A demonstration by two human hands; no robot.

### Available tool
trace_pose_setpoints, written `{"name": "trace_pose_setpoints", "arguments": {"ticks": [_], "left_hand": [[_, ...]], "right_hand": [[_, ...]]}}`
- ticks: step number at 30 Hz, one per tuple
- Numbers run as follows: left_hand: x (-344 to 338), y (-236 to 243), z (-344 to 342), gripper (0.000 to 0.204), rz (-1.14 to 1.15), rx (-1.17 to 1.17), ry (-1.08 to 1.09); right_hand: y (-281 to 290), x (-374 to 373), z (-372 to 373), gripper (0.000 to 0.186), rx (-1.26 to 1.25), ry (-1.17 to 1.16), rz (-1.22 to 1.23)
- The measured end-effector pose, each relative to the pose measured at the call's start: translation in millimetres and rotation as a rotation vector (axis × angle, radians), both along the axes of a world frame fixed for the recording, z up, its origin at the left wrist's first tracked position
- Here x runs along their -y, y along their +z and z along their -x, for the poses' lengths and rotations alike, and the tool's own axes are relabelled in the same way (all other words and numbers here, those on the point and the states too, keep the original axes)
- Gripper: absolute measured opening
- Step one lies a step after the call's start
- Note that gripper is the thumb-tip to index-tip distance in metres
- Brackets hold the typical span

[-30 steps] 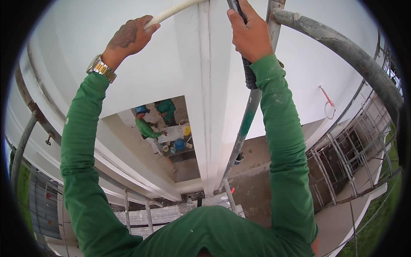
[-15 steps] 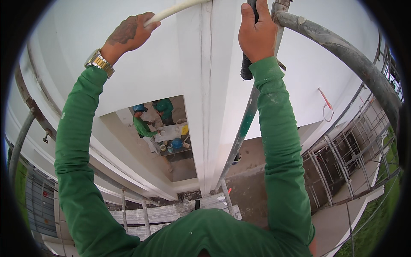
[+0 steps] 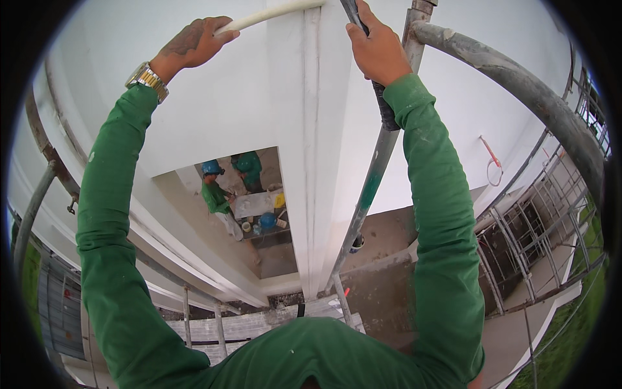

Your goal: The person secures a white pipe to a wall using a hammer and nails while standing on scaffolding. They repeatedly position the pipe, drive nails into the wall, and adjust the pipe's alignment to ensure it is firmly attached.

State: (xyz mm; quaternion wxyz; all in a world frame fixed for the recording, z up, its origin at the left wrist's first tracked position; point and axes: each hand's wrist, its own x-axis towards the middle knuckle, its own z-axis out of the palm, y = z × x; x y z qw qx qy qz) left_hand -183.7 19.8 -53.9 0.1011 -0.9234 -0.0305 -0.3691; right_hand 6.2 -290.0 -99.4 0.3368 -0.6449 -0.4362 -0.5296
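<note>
My left hand (image 3: 199, 45), with a watch at the wrist, is closed around one end of a cream-coloured curved rod (image 3: 272, 13). The rod's far end reaches the vertical groove (image 3: 311, 58) in the white wall. My right hand (image 3: 382, 48) grips a black wrapped handle (image 3: 383, 104), tilted with its lower end to the right. Its upper end runs out of the picture, so I cannot tell what it belongs to. Close beside that hand stands a grey scaffold pole (image 3: 370, 185).
A thick bent scaffold tube (image 3: 512, 71) arches along the right. Through a wall opening below, two people in green, one in a blue helmet (image 3: 211, 167), stand at a cluttered table. An orange conduit (image 3: 490, 152) sticks out of the wall. Grey planks (image 3: 249, 326) lie below me.
My right hand has moved left, and the black handle has tilted, its lower end swinging right. My left hand and the rod have shifted only slightly.
</note>
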Motion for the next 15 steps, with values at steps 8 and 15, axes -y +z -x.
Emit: {"name": "trace_pose_setpoints", "arguments": {"ticks": [8, 15], "left_hand": [[-2.4, 2.4, 9.8, 0.047, 0.073, -0.053, 0.037], [-14.5, 8.9, 11.1, 0.055, 0.078, -0.056, 0.071]], "right_hand": [[24.3, 8.5, 80.1, 0.059, -0.426, 0.178, -0.064], [17.4, -1.8, 49.6, 0.059, -0.184, 0.144, 0.055]]}}
